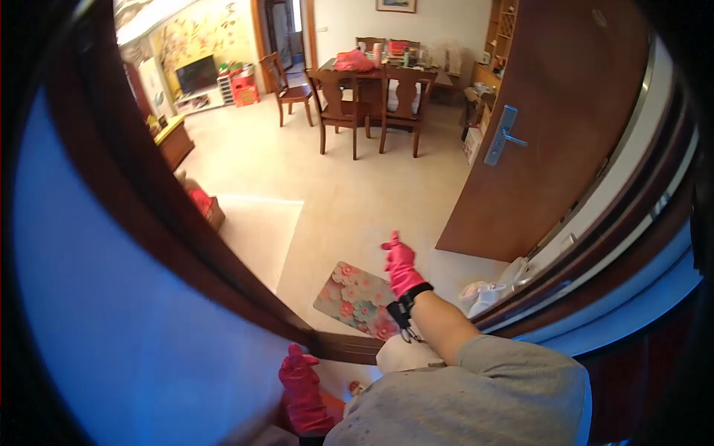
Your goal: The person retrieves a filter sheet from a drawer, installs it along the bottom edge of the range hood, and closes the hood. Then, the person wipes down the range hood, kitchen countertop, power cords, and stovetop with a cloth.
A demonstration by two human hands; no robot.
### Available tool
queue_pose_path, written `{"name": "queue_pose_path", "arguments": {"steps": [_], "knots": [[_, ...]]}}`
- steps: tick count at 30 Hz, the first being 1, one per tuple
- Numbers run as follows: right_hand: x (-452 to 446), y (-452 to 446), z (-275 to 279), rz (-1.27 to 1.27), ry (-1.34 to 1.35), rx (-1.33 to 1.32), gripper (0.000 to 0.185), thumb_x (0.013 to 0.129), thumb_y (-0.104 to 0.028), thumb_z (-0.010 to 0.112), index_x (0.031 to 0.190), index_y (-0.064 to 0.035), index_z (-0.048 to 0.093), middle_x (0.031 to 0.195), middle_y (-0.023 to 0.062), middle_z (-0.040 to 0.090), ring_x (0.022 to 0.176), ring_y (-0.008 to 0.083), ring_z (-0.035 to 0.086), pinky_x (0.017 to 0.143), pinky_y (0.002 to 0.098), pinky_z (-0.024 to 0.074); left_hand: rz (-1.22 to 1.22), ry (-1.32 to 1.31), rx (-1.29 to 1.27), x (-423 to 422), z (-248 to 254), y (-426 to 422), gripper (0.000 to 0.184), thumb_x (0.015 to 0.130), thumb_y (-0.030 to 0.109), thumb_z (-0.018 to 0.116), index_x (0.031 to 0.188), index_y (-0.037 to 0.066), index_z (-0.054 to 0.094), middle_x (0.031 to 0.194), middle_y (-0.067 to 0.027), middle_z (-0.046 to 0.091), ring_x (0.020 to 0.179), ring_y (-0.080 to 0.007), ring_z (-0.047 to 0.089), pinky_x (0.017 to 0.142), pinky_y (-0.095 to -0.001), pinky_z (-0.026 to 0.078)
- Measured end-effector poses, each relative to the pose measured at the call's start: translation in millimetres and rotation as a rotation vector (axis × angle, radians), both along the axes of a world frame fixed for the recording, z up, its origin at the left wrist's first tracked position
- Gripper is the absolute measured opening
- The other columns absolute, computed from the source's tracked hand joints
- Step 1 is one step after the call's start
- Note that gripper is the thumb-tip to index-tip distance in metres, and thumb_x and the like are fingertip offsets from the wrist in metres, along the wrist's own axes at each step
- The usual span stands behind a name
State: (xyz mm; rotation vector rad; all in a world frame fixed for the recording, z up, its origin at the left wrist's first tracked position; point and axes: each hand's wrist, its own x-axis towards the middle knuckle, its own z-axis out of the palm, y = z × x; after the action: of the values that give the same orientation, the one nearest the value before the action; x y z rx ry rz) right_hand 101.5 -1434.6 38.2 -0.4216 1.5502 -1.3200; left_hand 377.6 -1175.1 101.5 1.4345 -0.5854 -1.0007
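Holding out the right hand (pixel 401 267), gloved in pink, at lower centre of the frame, pointing toward the far room and overlapping in view the right edge of the floor mat (pixel 353 297). Showing a partly open grip there, spreading one digit to the side of an outstretched finger and gripping nothing visible. Wearing a black strap (pixel 401 312) at that wrist. Resting or hanging the left hand (pixel 303 383), likewise gloved in pink, at lower left of the frame, near the threshold (pixel 346 347); bending the fingers somewhat, but not revealing enough of the palm to tell how far closed or whether gripping anything. Lying flat at lower centre, just beyond the threshold: the floor mat, patterned with flowers, near both gloves, not permitting a judgement of contact. Filling the bottom edge with a grey shirt (pixel 468 398). Standing ajar at upper right: a brown door (pixel 573 111), bearing a metal handle (pixel 507 137). Sitting near its foot, right of centre: white plastic bags (pixel 483 296). Standing at upper centre: a dark table with wooden chairs (pixel 338 104) around it, supporting a red bag (pixel 354 61). Appearing at upper left: a television (pixel 197 75).
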Motion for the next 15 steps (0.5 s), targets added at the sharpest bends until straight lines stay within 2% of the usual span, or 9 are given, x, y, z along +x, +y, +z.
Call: {"name": "queue_pose_path", "arguments": {"steps": [1,3,5,7,9,11,13,15], "knots": [[-21.2,-15.2,4.0,-0.093,-0.029,-0.053,0.065,0.090,-0.065,0.053,0.087,-0.0034,0.073,0.051,-0.0011,0.041,0.037,0.0133,0.037,0.034,0.0315,0.0389,-0.032,0.035,0.035,-5.9,10.2,-28.1,0.050,0.098,0.039,0.057,0.061,0.007,0.061,0.047,0.0007,0.050,0.035,-0.0070,0.037,0.036,-0.0242,0.026],[-57.1,-46.9,6.4,-0.267,-0.137,-0.103,0.065,0.089,-0.065,0.053,0.089,-0.0029,0.072,0.053,-0.0021,0.039,0.037,0.0125,0.036,0.035,0.0299,0.0385,-0.111,-0.023,0.000,-16.6,28.8,-83.2,0.049,0.098,0.042,0.057,0.065,0.006,0.064,0.042,0.0017,0.045,0.034,-0.0063,0.036,0.035,-0.0237,0.024],[-75.6,-59.9,-10.2,-0.406,-0.206,-0.132,0.062,0.090,-0.064,0.054,0.089,-0.0043,0.070,0.055,-0.0022,0.040,0.037,0.0125,0.035,0.035,0.0295,0.0380,-0.146,0.013,-0.032,-7.7,8.5,-118.3,0.048,0.097,0.043,0.057,0.067,0.005,0.064,0.041,0.0026,0.042,0.034,-0.0060,0.034,0.035,-0.0238,0.022],[-102.1,-92.1,-10.0,-0.484,-0.332,-0.105,0.055,0.090,-0.062,0.056,0.092,-0.0081,0.067,0.056,-0.0053,0.035,0.044,0.0106,0.033,0.042,0.0280,0.0337,-0.139,-0.015,-0.060,-20.7,4.7,-174.4,0.046,0.098,0.041,0.057,0.071,0.005,0.065,0.041,0.0039,0.040,0.035,-0.0052,0.032,0.036,-0.0237,0.020],[-126.3,-125.8,-20.4,-0.463,-0.312,-0.170,0.054,0.091,-0.061,0.055,0.092,-0.0085,0.067,0.054,-0.0053,0.037,0.044,0.0102,0.034,0.042,0.0298,0.0338,-0.133,-0.097,-0.027,-31.2,8.5,-240.3,0.046,0.098,0.040,0.057,0.071,0.005,0.065,0.042,0.0039,0.040,0.035,-0.0052,0.032,0.037,-0.0237,0.021],[-149.3,-170.0,-26.5,-0.467,-0.340,-0.148,0.054,0.092,-0.061,0.054,0.091,-0.0085,0.067,0.054,-0.0055,0.038,0.044,0.0107,0.035,0.042,0.0297,0.0336,-0.130,-0.174,-0.146,-11.4,-27.9,-316.6,0.039,0.099,0.036,0.056,0.081,0.003,0.067,0.046,0.0026,0.045,0.037,-0.0055,0.035,0.036,-0.0243,0.024],[-169.9,-206.2,-30.4,-0.431,-0.349,-0.053,0.055,0.092,-0.062,0.053,0.091,-0.0083,0.068,0.053,-0.0062,0.039,0.043,0.0111,0.035,0.042,0.0295,0.0335,-0.053,-0.070,-0.167,-12.7,-7.9,-364.7,0.031,0.099,0.031,0.055,0.091,0.003,0.067,0.051,0.0015,0.048,0.038,-0.0061,0.035,0.034,-0.0240,0.027],[-181.6,-242.6,-13.9,-0.440,-0.369,-0.088,0.056,0.092,-0.062,0.053,0.092,-0.0081,0.068,0.053,-0.0059,0.042,0.043,0.0113,0.036,0.044,0.0296,0.0353,-0.003,-0.077,-0.196,2.1,11.9,-416.6,0.026,0.097,0.027,0.055,0.100,0.004,0.066,0.053,0.0014,0.048,0.039,-0.0067,0.035,0.033,-0.0235,0.028]]}}
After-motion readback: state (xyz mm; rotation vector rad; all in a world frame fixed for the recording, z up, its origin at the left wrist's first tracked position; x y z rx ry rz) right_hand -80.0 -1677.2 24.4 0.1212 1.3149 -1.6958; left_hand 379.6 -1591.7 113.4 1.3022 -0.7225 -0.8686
